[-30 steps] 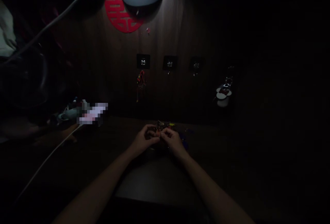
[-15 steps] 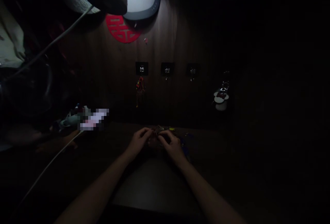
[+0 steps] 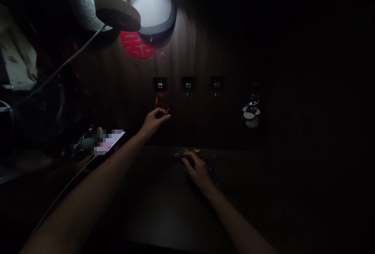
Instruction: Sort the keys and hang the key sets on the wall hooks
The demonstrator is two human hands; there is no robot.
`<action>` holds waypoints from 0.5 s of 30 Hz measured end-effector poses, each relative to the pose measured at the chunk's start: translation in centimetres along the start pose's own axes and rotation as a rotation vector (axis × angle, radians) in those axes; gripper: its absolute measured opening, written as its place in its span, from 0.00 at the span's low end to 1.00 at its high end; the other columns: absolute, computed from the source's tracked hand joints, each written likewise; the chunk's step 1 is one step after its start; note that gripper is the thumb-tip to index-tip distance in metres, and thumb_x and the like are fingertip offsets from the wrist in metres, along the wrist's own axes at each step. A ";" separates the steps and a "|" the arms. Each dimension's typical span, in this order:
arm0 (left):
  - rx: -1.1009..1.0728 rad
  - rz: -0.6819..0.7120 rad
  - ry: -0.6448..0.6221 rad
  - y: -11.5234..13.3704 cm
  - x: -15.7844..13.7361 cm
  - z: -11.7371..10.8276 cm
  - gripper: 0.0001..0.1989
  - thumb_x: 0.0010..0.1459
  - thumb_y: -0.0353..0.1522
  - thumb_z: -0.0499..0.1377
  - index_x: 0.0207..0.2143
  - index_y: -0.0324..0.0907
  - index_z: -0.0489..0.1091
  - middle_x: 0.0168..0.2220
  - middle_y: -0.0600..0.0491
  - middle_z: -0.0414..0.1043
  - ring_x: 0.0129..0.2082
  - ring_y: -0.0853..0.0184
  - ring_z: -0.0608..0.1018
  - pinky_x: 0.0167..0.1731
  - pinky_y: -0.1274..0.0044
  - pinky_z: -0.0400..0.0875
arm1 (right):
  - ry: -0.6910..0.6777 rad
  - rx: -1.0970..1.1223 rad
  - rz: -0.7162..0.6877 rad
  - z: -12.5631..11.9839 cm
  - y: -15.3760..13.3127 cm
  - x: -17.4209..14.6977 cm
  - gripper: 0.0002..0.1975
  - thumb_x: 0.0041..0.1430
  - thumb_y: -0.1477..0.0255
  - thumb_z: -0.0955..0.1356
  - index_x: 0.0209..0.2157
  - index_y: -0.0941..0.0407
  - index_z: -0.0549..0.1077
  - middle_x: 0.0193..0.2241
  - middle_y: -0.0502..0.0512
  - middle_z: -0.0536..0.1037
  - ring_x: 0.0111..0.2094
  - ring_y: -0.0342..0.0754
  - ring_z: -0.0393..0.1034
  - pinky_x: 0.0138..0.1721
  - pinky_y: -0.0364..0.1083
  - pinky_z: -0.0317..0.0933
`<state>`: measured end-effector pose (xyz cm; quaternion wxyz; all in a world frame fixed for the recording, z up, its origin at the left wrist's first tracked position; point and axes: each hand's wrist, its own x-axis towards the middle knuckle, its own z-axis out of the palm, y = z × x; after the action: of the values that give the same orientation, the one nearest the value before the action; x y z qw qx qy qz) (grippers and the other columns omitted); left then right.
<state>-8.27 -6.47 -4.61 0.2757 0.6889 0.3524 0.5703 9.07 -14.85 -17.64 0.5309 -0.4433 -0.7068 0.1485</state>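
My left hand (image 3: 154, 122) is raised to the wall, its thumb and fingers pinched just below a red and yellow corded pendant (image 3: 159, 101) that hangs from a hook. Something small and reddish shows at the fingertips, too dim to name. Lower down, my right hand (image 3: 199, 171) rests at the back of the dark tabletop (image 3: 172, 215). Its thumb and forefinger are brought close together at a small metallic thing (image 3: 178, 155), which I cannot make out. Beside that hand lie a yellow piece (image 3: 197, 150) and a blue item (image 3: 211, 173), partly hidden by the hand.
Two more hooks (image 3: 188, 84) (image 3: 216, 84) are on the wall, and a white bow-decorated pendant (image 3: 251, 113) hangs at right. A lamp base (image 3: 117, 14) with a white cable and a red paper-cut (image 3: 137, 45) are above. A lit phone-like screen (image 3: 109, 142) stands at left.
My left hand has left the small things on the table and moved up to the hanging corded pendant. My right hand has stayed nearly in place. The view has tilted slightly upward.
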 end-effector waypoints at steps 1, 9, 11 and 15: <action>0.034 0.038 0.016 0.3 1.1 -0.2 0.13 0.42 0.39 0.61 0.27 0.39 0.67 0.28 0.56 0.69 0.28 0.71 0.71 0.31 0.79 0.65 | 0.002 0.002 -0.006 0.0 0.0 0.0 0.09 0.56 0.68 0.61 0.37 0.52 0.70 0.35 0.51 0.76 0.39 0.47 0.70 0.40 0.44 0.60; 0.204 0.165 0.102 2.0 7.4 -1.5 0.08 0.46 0.35 0.58 0.24 0.39 0.67 0.27 0.55 0.70 0.30 0.69 0.71 0.34 0.77 0.64 | 0.018 -0.010 0.003 -0.2 -0.1 0.0 0.09 0.55 0.69 0.61 0.37 0.52 0.70 0.34 0.50 0.76 0.36 0.46 0.71 0.38 0.43 0.61; 0.172 0.122 0.093 2.3 8.3 -1.7 0.07 0.47 0.34 0.57 0.24 0.38 0.68 0.25 0.55 0.70 0.29 0.70 0.71 0.33 0.78 0.64 | 0.016 -0.004 0.003 -0.2 -0.1 0.0 0.09 0.55 0.69 0.61 0.37 0.52 0.70 0.33 0.50 0.76 0.36 0.46 0.71 0.38 0.43 0.61; 0.155 -0.043 0.163 2.5 9.4 -2.0 0.07 0.48 0.32 0.56 0.20 0.38 0.66 0.19 0.57 0.67 0.22 0.71 0.70 0.28 0.78 0.64 | 0.010 0.005 -0.014 -0.2 -0.1 0.0 0.09 0.56 0.69 0.61 0.37 0.52 0.70 0.34 0.51 0.76 0.38 0.46 0.70 0.39 0.43 0.61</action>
<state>-8.81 -0.52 3.26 0.2042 0.6518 0.4316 0.5892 9.18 -14.93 -17.51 0.5366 -0.4377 -0.7068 0.1445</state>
